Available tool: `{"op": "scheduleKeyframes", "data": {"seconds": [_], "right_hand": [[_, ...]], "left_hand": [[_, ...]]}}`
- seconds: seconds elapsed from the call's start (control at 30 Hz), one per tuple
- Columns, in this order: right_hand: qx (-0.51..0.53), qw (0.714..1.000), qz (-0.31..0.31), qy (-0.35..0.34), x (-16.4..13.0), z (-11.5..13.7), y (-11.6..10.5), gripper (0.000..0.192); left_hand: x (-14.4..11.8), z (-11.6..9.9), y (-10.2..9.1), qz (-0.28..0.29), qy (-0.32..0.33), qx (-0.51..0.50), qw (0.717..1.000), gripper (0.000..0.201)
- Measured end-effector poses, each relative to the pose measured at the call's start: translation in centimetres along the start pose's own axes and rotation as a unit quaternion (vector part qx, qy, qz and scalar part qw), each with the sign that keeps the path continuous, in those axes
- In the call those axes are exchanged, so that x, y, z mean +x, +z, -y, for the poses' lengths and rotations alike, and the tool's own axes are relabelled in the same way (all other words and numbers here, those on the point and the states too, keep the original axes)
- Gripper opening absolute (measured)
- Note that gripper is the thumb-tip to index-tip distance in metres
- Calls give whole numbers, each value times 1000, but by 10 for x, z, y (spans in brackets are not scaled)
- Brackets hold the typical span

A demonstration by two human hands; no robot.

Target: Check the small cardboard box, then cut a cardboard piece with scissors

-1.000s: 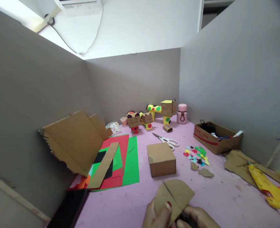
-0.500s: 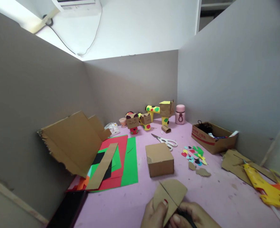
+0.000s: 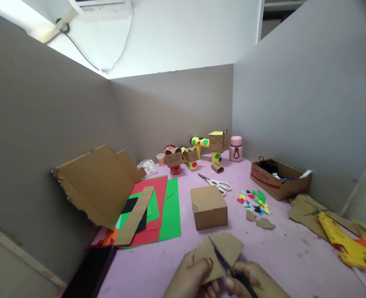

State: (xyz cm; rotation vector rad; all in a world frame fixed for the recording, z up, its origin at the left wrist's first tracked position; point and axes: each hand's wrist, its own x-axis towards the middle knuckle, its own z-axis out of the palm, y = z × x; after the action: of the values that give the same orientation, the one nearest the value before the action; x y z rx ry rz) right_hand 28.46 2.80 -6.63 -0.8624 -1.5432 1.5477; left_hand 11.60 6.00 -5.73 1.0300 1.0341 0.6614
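A piece of brown cardboard (image 3: 206, 258) with a rounded top edge is pinched between the thumb and fingers of my left hand (image 3: 191, 275), near the bottom of the view. My right hand (image 3: 254, 277) grips black-handled scissors (image 3: 222, 254). Their blades lie across the cardboard, pointing up and left, with the tip at its upper edge. Cardboard shows on both sides of the blades. Just beyond my hands stands a closed cardboard box (image 3: 209, 207).
White-handled scissors (image 3: 218, 183) lie behind the box. Paper cutouts (image 3: 254, 201) are scattered to the right, near a yellow glue gun (image 3: 344, 242) and an open carton (image 3: 279, 180). Coloured paper sheets (image 3: 170, 211) and folded cardboard (image 3: 96, 182) are at left. Decorated cardboard figures (image 3: 173, 159) stand behind.
My left hand has shifted left and down with its side of the cardboard. More of the scissor blades shows now, and the gap between the two cardboard sides is wider.
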Motion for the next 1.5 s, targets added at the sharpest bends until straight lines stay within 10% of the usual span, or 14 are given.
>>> {"op": "scheduleKeyframes", "data": {"seconds": [0.6,1.17,1.5], "right_hand": [[-93,995,-5,25,-3,4,14,59],[-17,997,4,-76,4,8,20,54],[-18,999,-23,-19,5,4,20,56]], "left_hand": [[-34,-49,-50,29,26,140,989,18],[-20,-20,-19,72,19,85,994,59],[-39,-32,1,118,26,96,988,44]]}}
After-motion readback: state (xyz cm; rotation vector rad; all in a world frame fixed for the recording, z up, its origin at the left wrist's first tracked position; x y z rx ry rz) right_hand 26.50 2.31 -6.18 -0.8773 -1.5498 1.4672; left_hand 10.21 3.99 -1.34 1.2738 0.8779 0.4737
